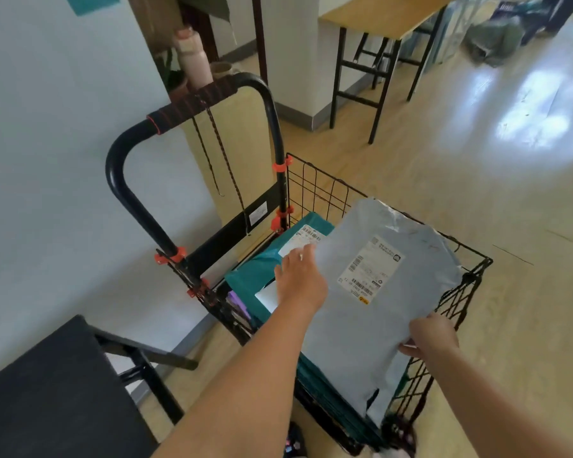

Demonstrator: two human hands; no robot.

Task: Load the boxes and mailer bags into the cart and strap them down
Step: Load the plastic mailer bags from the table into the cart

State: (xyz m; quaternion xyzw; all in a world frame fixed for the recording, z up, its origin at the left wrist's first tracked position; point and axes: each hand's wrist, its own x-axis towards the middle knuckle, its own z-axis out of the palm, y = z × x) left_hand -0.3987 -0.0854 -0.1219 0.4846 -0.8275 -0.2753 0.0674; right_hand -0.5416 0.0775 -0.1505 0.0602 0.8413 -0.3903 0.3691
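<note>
A black wire cart with a tall black handle stands in the middle of the view. A large pale grey-blue mailer bag with a white shipping label lies across the top of the cart's load. Under it lie teal mailer bags, one with a white label. My left hand holds the grey bag's left edge, fingers tucked beneath it. At the bag's near right corner my right hand grips the edge. A dark elastic cord is wound round the handle and hangs down from it.
A black table stands at the lower left, close to the cart. A wooden desk with black legs is at the back. A pink bottle stands behind the handle. Bags lie on the floor at the far right.
</note>
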